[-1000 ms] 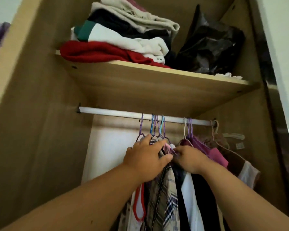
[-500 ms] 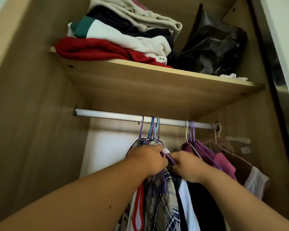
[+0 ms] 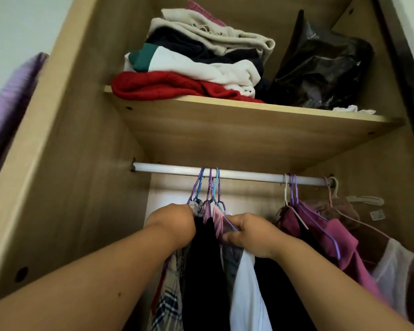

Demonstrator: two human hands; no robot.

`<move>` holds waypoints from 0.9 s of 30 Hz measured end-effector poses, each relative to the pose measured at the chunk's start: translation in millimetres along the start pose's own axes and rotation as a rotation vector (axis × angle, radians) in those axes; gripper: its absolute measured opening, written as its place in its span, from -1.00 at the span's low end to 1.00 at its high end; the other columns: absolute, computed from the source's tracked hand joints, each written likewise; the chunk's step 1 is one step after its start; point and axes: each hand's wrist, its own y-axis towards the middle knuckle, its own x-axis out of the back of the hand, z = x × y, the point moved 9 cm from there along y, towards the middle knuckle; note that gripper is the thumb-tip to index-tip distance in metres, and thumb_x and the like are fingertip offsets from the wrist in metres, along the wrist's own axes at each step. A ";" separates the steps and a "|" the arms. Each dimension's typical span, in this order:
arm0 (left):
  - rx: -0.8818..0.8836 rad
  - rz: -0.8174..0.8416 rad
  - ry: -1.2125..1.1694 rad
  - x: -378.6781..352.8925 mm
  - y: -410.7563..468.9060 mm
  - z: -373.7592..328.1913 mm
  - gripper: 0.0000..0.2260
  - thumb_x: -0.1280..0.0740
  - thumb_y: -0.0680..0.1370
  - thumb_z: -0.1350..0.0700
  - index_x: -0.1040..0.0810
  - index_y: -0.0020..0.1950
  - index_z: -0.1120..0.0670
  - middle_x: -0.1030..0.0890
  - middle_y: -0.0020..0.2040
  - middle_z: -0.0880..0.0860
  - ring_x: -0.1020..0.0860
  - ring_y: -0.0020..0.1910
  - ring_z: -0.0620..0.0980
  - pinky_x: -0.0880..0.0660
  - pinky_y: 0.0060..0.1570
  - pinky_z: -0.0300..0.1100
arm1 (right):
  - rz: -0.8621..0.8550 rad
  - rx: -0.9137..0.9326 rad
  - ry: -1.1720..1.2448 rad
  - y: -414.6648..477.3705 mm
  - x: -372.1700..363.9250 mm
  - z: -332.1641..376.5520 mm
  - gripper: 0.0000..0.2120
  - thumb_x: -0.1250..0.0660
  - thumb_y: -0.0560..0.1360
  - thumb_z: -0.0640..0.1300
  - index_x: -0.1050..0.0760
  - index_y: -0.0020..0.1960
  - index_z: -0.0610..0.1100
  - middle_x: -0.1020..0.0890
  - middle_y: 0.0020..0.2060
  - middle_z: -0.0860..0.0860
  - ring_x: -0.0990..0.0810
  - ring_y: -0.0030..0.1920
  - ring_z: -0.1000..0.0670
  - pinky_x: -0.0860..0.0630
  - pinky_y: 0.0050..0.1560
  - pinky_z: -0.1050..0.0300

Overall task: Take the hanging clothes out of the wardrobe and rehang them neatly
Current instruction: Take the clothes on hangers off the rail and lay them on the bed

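Note:
A white rail [image 3: 249, 175] runs across the wooden wardrobe under a shelf. Several purple and blue wire hangers [image 3: 209, 187] hook over its middle, carrying a plaid shirt [image 3: 167, 299], a black garment [image 3: 203, 271] and a white one [image 3: 246, 295]. My left hand [image 3: 175, 223] grips the left side of this bunch just below the hooks. My right hand [image 3: 251, 232] grips the shoulder of a purple hanger with pink cloth on the bunch's right side. Further right hang a magenta garment [image 3: 339, 237] and a brown and white one [image 3: 390, 259].
The shelf [image 3: 249, 130] above the rail holds a stack of folded clothes [image 3: 189, 65] and a black plastic bag [image 3: 320, 68]. The rail's left end is bare. A purple cloth [image 3: 7, 111] shows blurred outside the wardrobe's left wall.
My two hands have moved a little apart, and the middle bunch of hangers has slid left along the rail, widening the gap to the right-hand group. The view has shifted.

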 end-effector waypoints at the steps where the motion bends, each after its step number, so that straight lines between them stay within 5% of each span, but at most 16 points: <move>1: 0.008 -0.002 0.017 1.3 -0.3 5.3 -0.68 -0.16 0.50 0.12 -0.53 0.21 0.03 -0.59 0.14 0.12 -0.56 0.09 0.13 -0.48 0.02 -0.11 | 0.003 0.010 0.013 2.2 -2.3 6.1 -0.80 -0.33 0.48 -0.01 -0.54 0.09 -0.01 -0.64 -0.08 0.02 -0.59 0.00 0.00 -0.49 0.03 0.16; 6: -0.066 0.095 0.025 0.9 -8.7 11.5 -0.66 -0.15 0.52 0.08 -0.46 0.28 -0.05 -0.55 0.23 0.12 -0.52 0.17 0.13 -0.47 0.11 -0.11 | 0.051 -0.003 0.039 7.0 -10.3 20.9 -0.82 -0.32 0.51 0.01 -0.56 0.09 0.01 -0.61 -0.09 0.02 -0.57 0.01 0.01 -0.43 0.00 0.21; 11: -0.145 0.199 0.012 6.1 -36.9 3.8 -0.52 -0.11 0.58 -0.15 -0.16 0.50 -0.13 -0.41 0.37 0.14 -0.41 0.31 0.15 -0.39 0.27 -0.02 | 0.012 -0.141 -0.022 -2.6 -0.7 13.1 -0.47 -0.27 0.48 0.25 -0.40 0.37 0.03 -0.52 0.29 -0.01 -0.46 0.31 -0.04 -0.38 0.29 0.12; 15: -0.171 0.061 0.139 44.2 -71.7 -0.3 -0.40 -0.09 0.55 -0.30 -0.02 0.53 -0.18 -0.17 0.53 0.06 -0.26 0.44 0.12 -0.29 0.36 0.00 | -0.190 -0.114 -0.045 -10.2 25.1 43.8 -0.36 -0.25 0.42 0.33 -0.31 0.42 0.07 -0.47 0.33 0.00 -0.41 0.34 -0.03 -0.36 0.31 -0.03; 18: -0.166 -0.163 0.332 89.2 -94.8 9.7 -0.39 -0.14 0.52 -0.29 -0.06 0.52 -0.18 -0.07 0.56 0.04 -0.14 0.48 0.10 -0.17 0.39 0.08 | -0.257 -0.002 0.000 -8.1 32.6 83.9 -0.35 -0.33 0.43 0.21 -0.28 0.45 0.03 -0.46 0.35 0.01 -0.40 0.35 -0.02 -0.34 0.33 0.07; 22: -0.131 -0.331 0.537 131.9 -119.6 35.8 -0.41 -0.12 0.53 -0.24 -0.09 0.53 -0.12 0.08 0.58 0.07 0.14 0.54 0.09 0.08 0.44 0.19 | -0.154 0.019 -0.039 3.6 11.2 122.7 -0.35 -0.37 0.45 0.08 -0.26 0.45 -0.09 -0.46 0.32 -0.09 -0.41 0.32 -0.11 -0.36 0.23 0.11; 27: -0.067 -0.414 0.619 151.1 -140.7 72.9 -0.34 -0.13 0.49 -0.26 -0.08 0.55 -0.09 0.23 0.56 0.16 0.28 0.52 0.18 0.12 0.43 0.20 | -0.026 -0.128 -0.303 10.9 -24.6 137.1 -0.69 -0.28 0.53 -0.13 -0.40 0.23 -0.22 -0.51 0.17 -0.17 -0.48 0.21 -0.18 -0.42 0.20 0.01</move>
